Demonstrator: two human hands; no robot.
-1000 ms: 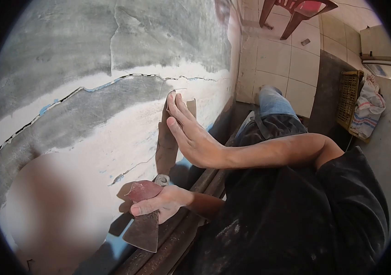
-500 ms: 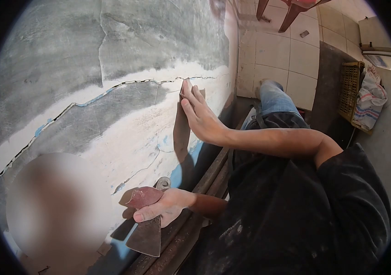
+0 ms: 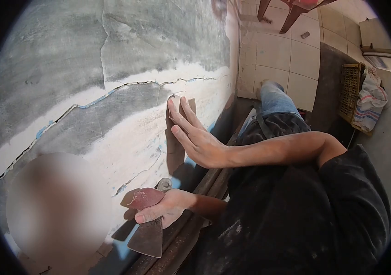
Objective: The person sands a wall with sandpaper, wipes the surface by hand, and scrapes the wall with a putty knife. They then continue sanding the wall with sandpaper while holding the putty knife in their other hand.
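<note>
Sanding sheet: we see a beige, sandpaper-like sheet [image 3: 192,104] against the wall [image 3: 126,137], on its whitish band just below the crack [image 3: 131,83].
Right hand: the right hand [image 3: 204,144] lies flat over the sheet, fingers extended and slightly apart, thumb to the side.
Putty knife: we find the putty knife [image 3: 146,239] in the left hand [image 3: 175,208], which is closed around it; the maroon handle end sticks out above the thumb, the dark blade below.
Grey roll: a small roll [image 3: 164,184] shows just beside that hand; whether it is held, we cannot tell.
Dark bars: long bars [image 3: 177,252] run below the left hand.
Beyond: we see a jeans leg [image 3: 278,101], a yellow crate [image 3: 350,89], a striped white sack [image 3: 370,103] touching it, and a red chair [image 3: 291,16] on floor tiles [image 3: 272,50].
</note>
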